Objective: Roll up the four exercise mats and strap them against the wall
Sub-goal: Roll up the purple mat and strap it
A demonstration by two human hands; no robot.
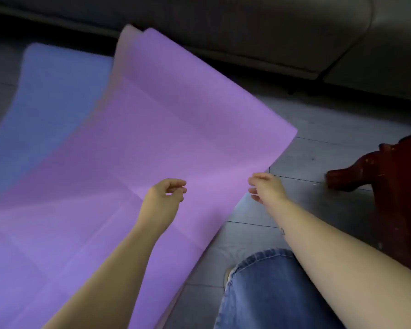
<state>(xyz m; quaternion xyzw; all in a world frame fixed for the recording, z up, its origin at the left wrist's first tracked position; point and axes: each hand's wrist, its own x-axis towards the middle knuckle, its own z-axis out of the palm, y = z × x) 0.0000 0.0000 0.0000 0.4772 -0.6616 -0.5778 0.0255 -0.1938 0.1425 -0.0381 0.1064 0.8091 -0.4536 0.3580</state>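
The fingers [177,184] of the left hand [161,195] are loosely curled over nothing, hovering just above the purple mat [176,115]. Those of the right hand [268,187] are loosely curled too, right at that mat's near-right edge, which rises off the floor [318,129] there; whether they pinch the edge or only brush it, I cannot tell. The purple mat lies spread open on top. A pink mat [119,74] shows under it along the left side and at the far end, and a blue mat [52,98] lies flat just beside them on the left. A fourth mat cannot be made out. Farther off are a grey sofa [271,32], a red wooden leg [365,172] at the right, and the person's denim knee [271,293]. By my judgement the task is at its very start: no mat is rolled, and no strap or wall is in view. All the rolling, strapping and carrying remains.
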